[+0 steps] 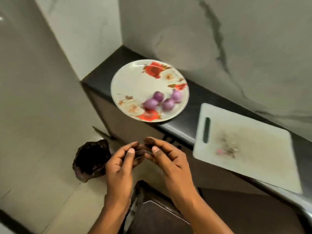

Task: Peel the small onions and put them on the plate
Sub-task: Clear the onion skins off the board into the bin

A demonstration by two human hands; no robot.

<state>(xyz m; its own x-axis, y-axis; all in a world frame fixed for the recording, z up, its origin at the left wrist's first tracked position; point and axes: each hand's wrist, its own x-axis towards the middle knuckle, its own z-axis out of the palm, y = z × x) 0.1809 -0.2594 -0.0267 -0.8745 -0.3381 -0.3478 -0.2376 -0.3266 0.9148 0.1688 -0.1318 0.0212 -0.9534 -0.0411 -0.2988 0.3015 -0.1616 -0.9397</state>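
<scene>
A white plate (135, 81) with red flower prints sits on the dark counter, and several peeled purple onions (158, 96) lie on its near right part. Below the counter edge my left hand (120, 164) and my right hand (170, 159) meet over the floor. Together they pinch a small dark onion (141, 152) between their fingertips, with thin skin stretched between them. Most of that onion is hidden by the fingers, and the frame is blurred.
A white cutting board (253, 159) with onion scraps lies on the counter (189, 119) at the right, overhanging its edge. A dark plastic bag (91, 159) stands open on the tiled floor left of my hands. Marble walls enclose the counter corner.
</scene>
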